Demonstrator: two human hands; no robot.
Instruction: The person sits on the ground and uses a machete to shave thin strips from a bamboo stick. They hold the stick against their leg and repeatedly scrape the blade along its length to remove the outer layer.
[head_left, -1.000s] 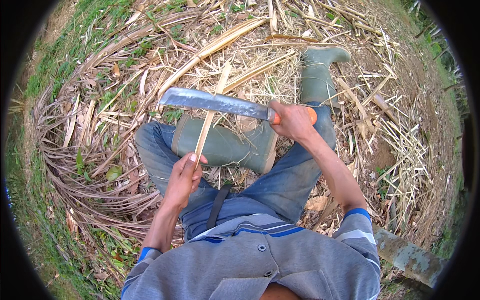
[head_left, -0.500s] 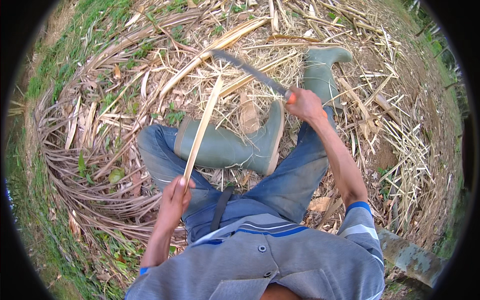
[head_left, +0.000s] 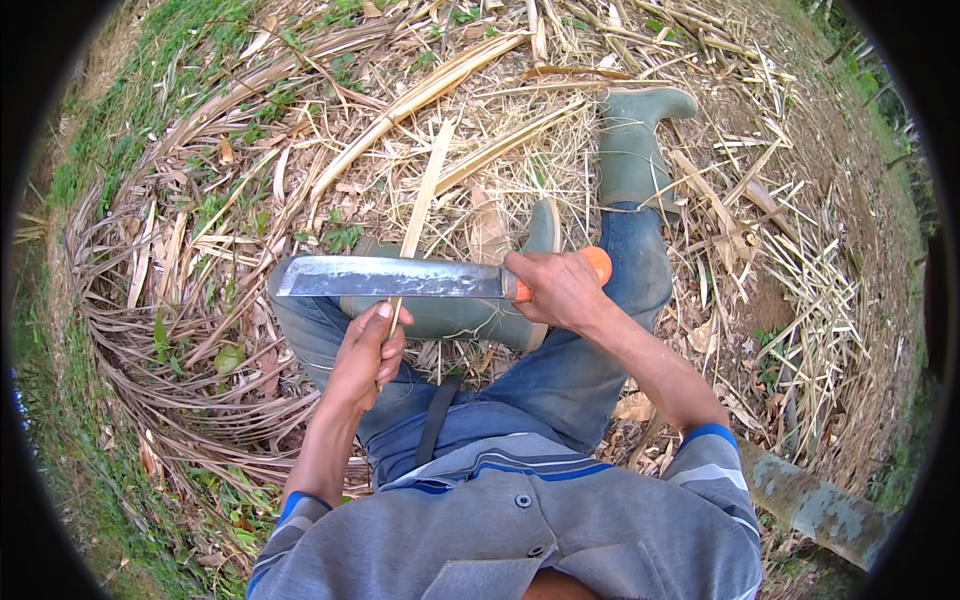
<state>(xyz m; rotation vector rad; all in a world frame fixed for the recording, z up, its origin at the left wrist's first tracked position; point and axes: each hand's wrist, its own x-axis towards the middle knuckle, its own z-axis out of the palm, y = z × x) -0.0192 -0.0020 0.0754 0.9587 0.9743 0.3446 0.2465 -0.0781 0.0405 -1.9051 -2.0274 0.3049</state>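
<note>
Head view: a person sits on littered ground, the left hand (head_left: 368, 362) pinching the near end of a pale wooden strip (head_left: 428, 190) between thumb and fingers, while the right hand (head_left: 557, 290) is wrapped around the orange handle (head_left: 597, 263) of a big knife (head_left: 400, 277). The strip points away from the body, over the shin of the left boot (head_left: 440, 320), its far end out above the straw. Gripping it low down probably serves to leave most of its length free for the blade. The knife lies sideways across the strip just beyond the left fingertips, its broad face turned up; whether metal and wood touch there cannot be told. A full grip on the handle, with the fingers behind the blade, likely gives control so close to the other hand. The left leg is folded so that its boot lies crosswise in front of the lap, perhaps as a steady place to work over, and the right boot (head_left: 632, 150) is set farther out, which leaves room between the legs. Two longer split stalks, one long (head_left: 425, 105) and one shorter (head_left: 510, 145), lie ahead, seemingly within reach, and thin pale slivers (head_left: 810, 300) are scattered at the right.
</note>
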